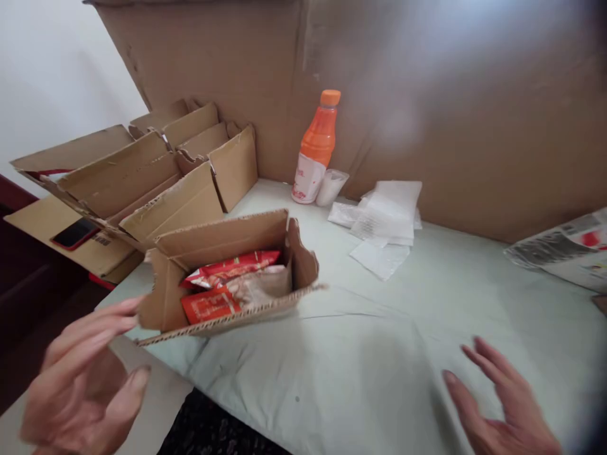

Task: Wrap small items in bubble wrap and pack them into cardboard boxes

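An open cardboard box point(222, 234) stands on the light green cloth, its long side turned toward me. Inside it lie a red and white packet point(232, 268), an orange-red packet point(208, 306) and a clear bag point(265, 284) whose contents I cannot make out. My left hand point(85, 385) is at the box's left end, thumb and fingers apart; its fingertips are close to the left flap, and I cannot tell whether they touch. My right hand point(502, 404) hovers over the cloth at the lower right, fingers spread, holding nothing.
A divided cardboard organizer point(137, 170) stands at the left, with a phone point(73, 234) on cardboard beside it. An orange bottle point(315, 151) and a white roll point(332, 188) stand against the cardboard wall point(450, 126). Bubble-wrap sheets point(386, 215) and a printed plastic packet point(564, 249) lie farther right.
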### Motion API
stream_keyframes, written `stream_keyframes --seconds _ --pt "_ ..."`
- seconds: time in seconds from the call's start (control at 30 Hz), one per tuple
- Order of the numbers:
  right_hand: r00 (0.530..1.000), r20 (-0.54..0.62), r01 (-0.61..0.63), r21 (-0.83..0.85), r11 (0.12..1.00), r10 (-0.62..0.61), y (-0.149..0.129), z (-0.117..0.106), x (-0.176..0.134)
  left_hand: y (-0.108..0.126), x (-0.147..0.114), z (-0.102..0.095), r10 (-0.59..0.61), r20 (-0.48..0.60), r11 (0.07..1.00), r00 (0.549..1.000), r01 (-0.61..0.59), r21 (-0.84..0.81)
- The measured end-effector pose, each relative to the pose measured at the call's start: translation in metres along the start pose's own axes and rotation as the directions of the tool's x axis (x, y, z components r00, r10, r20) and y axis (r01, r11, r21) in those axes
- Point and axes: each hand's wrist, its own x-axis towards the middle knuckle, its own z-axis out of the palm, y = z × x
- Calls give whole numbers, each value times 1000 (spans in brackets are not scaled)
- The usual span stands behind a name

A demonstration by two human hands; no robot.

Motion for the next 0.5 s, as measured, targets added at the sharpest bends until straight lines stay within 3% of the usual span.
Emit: stream_keyframes --seconds 0.07,0.1,0.17,0.23,0.33,0.43,0.5 --pt "973 107 176 232 957 -205 -41 18 1 -2 -26 -4 -224 -134 974 965 223 -26" --pt "943 152 232 336 913 -296 -62 28 -1 -5 -36 -2 -335 -128 942 934 333 -31" --pt "878 241 258 491 832 -414 -100 48 -7 -14 -53 3 -539 37 842 841 540 -15" --pt "810 304 241 608 756 -502 -132 64 -14 -28 -64 6 -656 178 748 734 664 17" --pt "769 352 168 695 699 -534 -158 77 -20 -54 -66 11 -718 287 677 635 732 75" --pt "786 402 65 702 709 -470 -160 77 -15 -72 -44 32 -730 354 624 584 781 -1" --pt "817 416 4 690 724 -400 -152 76 -6 -75 -21 60 -688 427 602 587 790 -115"
